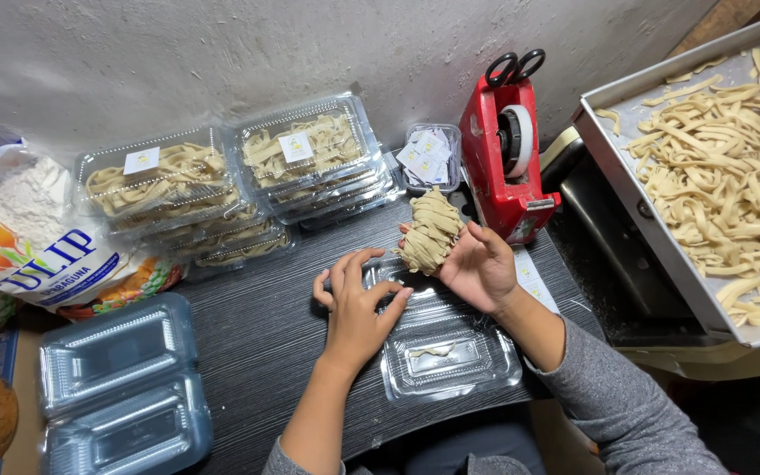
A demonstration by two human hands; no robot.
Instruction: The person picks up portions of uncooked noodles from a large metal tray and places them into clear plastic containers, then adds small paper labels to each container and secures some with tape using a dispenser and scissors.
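Observation:
My right hand (478, 264) cups a coiled nest of flat pale noodles (430, 230) just above the dark table. My left hand (355, 308) rests with spread fingers on the lid half of an open clear plastic clamshell box (450, 354). A few noodle scraps lie in the box's near half. At the right, a metal tray (626, 180) holds a heap of loose cut noodles (732, 167).
Two stacks of filled, labelled clamshell boxes (222, 180) stand at the back by the wall. A small tub of paper labels (428, 157) and a red tape dispenser with scissors (505, 149) sit behind the noodle nest. Empty clamshells (120, 387) and a flour bag (32, 233) are at the left.

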